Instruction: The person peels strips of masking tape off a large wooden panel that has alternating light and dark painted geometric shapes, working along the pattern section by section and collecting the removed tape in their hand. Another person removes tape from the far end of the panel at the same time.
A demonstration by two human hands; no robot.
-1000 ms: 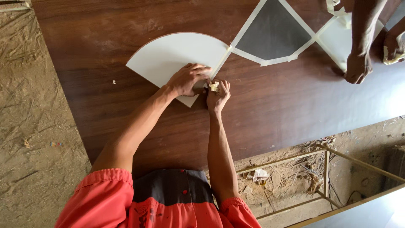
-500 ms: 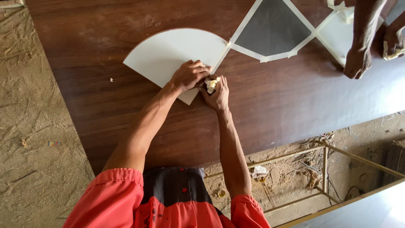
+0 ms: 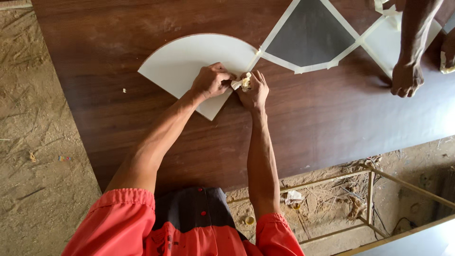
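On the wood panel (image 3: 142, 109): both hands meeting at white fan piece (image 3: 189, 61)
Left hand (image 3: 212, 80): fingers curled, pinching masking tape (image 3: 241, 83)
Right hand (image 3: 255, 90): pinching the same tape, fingers pressed together

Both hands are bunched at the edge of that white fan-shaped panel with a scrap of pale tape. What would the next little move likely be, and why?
Probably pressing the pale tape strip down across the straight edge of the white fan-shaped panel. The left hand rests on the panel, the right hand pinches the tape beside it, and the grey diamond panel nearby already has taped edges on the dark wooden board.
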